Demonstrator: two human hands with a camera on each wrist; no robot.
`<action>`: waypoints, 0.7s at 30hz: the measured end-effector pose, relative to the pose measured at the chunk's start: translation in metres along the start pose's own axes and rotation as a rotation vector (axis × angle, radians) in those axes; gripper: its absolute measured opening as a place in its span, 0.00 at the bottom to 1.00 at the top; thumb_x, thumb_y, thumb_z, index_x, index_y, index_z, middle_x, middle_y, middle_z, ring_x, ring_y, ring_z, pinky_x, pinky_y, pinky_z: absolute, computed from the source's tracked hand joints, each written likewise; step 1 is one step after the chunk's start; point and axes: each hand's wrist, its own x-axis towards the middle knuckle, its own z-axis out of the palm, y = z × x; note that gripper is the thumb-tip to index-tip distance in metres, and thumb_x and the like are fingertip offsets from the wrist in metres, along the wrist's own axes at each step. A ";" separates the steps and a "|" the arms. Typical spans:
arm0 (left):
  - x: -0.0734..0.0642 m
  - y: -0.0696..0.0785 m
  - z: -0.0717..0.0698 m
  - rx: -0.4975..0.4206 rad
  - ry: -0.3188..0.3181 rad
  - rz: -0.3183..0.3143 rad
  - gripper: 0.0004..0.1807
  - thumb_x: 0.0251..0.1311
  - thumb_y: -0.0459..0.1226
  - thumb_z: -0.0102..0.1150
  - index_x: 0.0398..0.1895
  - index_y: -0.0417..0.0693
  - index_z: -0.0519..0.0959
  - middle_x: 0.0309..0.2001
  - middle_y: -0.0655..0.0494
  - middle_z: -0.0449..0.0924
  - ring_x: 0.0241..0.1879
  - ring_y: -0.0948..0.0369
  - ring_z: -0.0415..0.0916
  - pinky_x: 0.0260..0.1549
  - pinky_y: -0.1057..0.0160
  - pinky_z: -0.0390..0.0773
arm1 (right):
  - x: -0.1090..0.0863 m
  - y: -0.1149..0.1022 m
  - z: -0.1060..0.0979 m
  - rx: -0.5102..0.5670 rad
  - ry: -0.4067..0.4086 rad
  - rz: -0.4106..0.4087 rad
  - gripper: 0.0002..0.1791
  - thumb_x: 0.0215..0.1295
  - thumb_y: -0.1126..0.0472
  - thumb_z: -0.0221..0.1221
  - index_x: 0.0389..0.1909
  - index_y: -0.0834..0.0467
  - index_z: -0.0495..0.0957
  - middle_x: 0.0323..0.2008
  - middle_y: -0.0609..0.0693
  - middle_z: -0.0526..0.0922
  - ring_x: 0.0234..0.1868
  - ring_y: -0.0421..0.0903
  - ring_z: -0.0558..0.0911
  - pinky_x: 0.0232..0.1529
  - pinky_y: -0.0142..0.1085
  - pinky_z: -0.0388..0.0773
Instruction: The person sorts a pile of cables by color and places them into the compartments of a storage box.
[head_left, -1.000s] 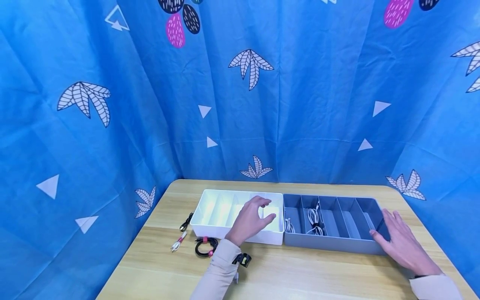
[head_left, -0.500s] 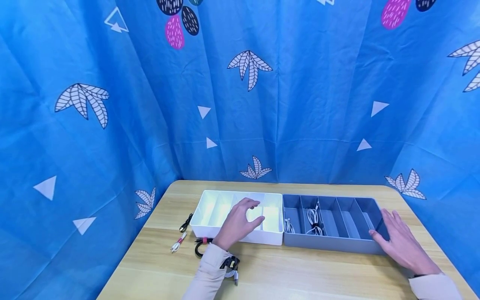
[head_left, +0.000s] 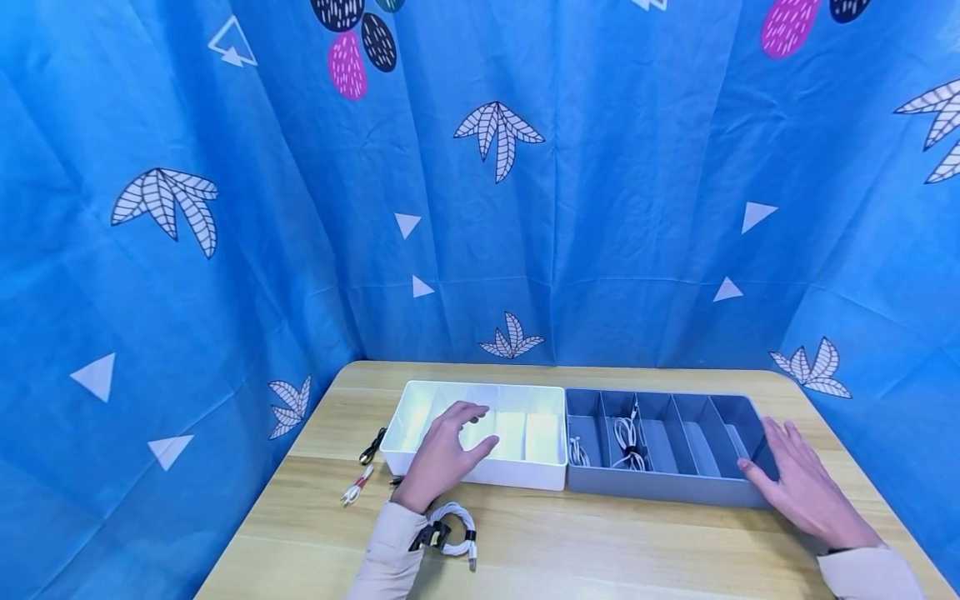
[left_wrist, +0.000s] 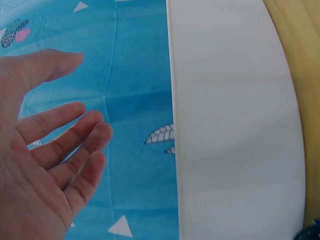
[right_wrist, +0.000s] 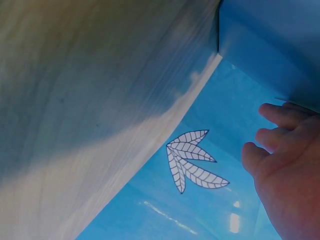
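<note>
Nearest, low on the tabletop [head_left: 562,550], a coiled white cable [head_left: 466,514] w/ a black tie lies partly hidden by the L wrist's black strap [head_left: 431,536], L of the table's middle. Farther in, the L hand [head_left: 441,461] hangs over the front of a white box [head_left: 510,475] w/ pale dividers. Its thumb stands well away from the loosely bent fingers; wrist view shows nothing btwn them. A black cable end [head_left: 395,481] pokes out behind this hand; rest hidden. Toward the table's L edge lie a white cord w/ a red band [head_left: 357,485] and, a bit farther back, a small black cord [head_left: 372,446].

Nr the table's R edge, the R hand [head_left: 806,487] is at the R end of a grey box [head_left: 660,485], thumb apart, fingers nearly straight. No cable in it; can't tell if it presses the box or just rests there. Grey box sits end to end w/ the white one. In its leftmost compt: a white cord [head_left: 578,452], nr the front wall; next compt R: a white cord w/ black tie [head_left: 628,442].

Step in hand, prob.: L hand btwn grasps, R hand at the box end. Next move, if on a loose cable, calls for bringing L hand down to the tabletop and pinching thumb to fingers.

Beyond the table's back edge: blue curtain [head_left: 480,250] w/ leaf prints.
</note>
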 end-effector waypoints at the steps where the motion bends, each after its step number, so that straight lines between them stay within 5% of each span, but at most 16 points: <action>1: -0.002 -0.002 -0.002 0.002 0.006 -0.002 0.25 0.58 0.49 0.67 0.57 0.51 0.79 0.52 0.60 0.80 0.50 0.63 0.79 0.51 0.59 0.81 | 0.000 0.000 0.000 0.000 -0.001 0.001 0.49 0.72 0.44 0.49 0.76 0.71 0.37 0.73 0.77 0.45 0.77 0.68 0.30 0.73 0.67 0.27; 21: -0.036 -0.041 -0.037 0.045 0.077 -0.109 0.25 0.56 0.48 0.70 0.57 0.55 0.80 0.53 0.61 0.79 0.50 0.63 0.79 0.50 0.56 0.80 | -0.001 -0.001 0.000 0.004 -0.008 0.004 0.49 0.72 0.43 0.49 0.75 0.71 0.37 0.73 0.78 0.45 0.77 0.68 0.29 0.73 0.66 0.25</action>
